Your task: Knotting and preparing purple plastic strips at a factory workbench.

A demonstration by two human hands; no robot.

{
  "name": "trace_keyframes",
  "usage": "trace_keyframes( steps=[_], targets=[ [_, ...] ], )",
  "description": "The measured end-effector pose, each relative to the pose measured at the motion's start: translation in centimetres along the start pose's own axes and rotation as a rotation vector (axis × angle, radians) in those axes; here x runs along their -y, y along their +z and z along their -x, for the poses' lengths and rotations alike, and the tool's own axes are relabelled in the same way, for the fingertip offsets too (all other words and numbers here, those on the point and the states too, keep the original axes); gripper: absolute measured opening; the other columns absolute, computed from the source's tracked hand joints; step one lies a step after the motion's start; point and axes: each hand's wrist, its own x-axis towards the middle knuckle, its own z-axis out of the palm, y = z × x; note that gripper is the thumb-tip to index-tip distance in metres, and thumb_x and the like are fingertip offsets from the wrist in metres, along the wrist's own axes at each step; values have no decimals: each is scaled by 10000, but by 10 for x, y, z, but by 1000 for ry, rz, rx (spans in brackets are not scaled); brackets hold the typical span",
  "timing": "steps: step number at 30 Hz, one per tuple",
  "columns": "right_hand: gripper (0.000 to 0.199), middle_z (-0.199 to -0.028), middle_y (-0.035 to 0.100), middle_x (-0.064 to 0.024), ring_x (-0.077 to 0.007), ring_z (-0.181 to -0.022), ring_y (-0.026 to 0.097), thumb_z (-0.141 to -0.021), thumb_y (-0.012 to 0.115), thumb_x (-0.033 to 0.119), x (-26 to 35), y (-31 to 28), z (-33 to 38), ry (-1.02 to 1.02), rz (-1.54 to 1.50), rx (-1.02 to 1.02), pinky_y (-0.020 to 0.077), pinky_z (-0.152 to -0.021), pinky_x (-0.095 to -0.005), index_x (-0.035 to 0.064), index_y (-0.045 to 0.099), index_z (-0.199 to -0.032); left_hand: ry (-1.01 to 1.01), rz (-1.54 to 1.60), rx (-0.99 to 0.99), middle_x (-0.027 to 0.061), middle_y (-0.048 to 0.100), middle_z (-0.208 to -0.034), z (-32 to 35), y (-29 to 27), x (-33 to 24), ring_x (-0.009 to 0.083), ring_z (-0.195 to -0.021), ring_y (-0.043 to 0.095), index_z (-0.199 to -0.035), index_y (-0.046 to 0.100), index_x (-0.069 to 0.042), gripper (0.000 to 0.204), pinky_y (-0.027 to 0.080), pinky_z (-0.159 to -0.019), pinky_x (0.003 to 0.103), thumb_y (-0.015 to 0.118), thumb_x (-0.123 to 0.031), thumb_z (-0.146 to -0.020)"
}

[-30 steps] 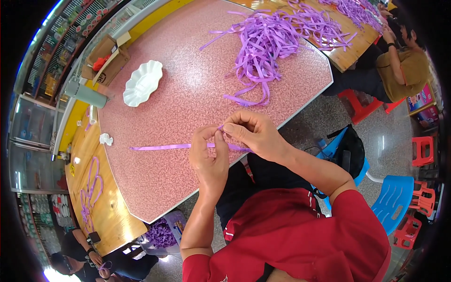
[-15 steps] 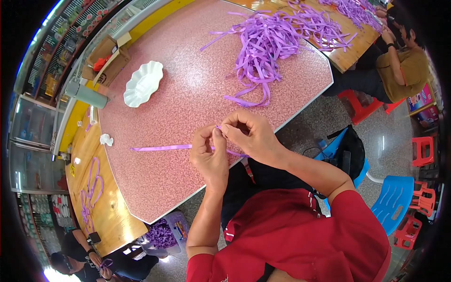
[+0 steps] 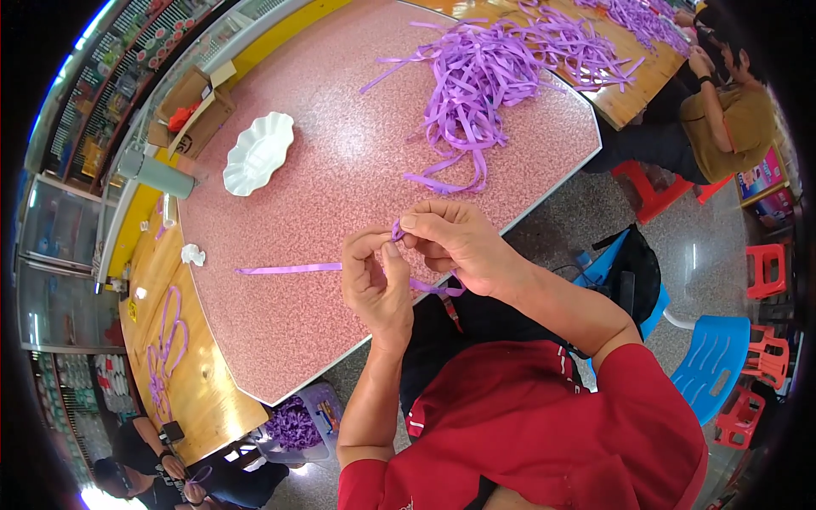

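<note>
A purple ribbon [image 3: 293,269] runs between my two hands over the near edge of the pink speckled table [image 3: 289,340]. My left hand [image 3: 374,276] is closed, with thumb and forefinger pinching the ribbon; one flat end sticks out to the left across the tabletop. Right beside it, my right hand [image 3: 450,242] pinches a small folded loop of the same ribbon between thumb and fingertips. Below the hands, another stretch of ribbon curves past the table edge. Farther off lies a large tangled heap of purple ribbons [image 3: 480,76].
On the table stand a white scalloped dish [image 3: 259,153], a green bottle [image 3: 161,174], an open cardboard box [image 3: 200,110] and crumpled tissue [image 3: 194,254]. A plastic bin [image 3: 319,425] holds purple ribbon pieces. Two people sit nearby. A blue chair [image 3: 710,365] stands at right.
A small ribbon loop now rises between my fingertips. My right fingers have shifted slightly, and the ribbon below my hands bends more. The person at lower left holds a wider loop.
</note>
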Motion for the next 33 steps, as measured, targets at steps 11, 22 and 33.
trace_keyframes(
  steps=[11,22,33],
  targets=[
    [179,-741,584,48,5,-579,441,-940,666,193,0,1,1,-192,334,-145,321,-472,-197,16,679,-959,316,-551,205,166,623,-1072,-16,-11,-10,289,-983,612,-1142,625,10,291,494,-849,375,639,76,-859],
    [191,-767,595,41,3,-633,447,-937,670,194,3,1,3,-181,407,-143,327,-509,-192,5,684,-963,-10,-257,157,106,617,-998,-9,-19,0,188,-920,597,-986,619,3,111,474,-804,301,679,-13,-894],
    [178,-845,624,8,-38,-734,524,-904,687,131,12,-1,11,-357,716,-4,415,-607,-223,-1,685,-1023,-350,83,189,11,606,-922,-14,-23,-6,90,-875,557,-1020,575,-46,190,457,-791,245,625,-226,-988]
  ],
)
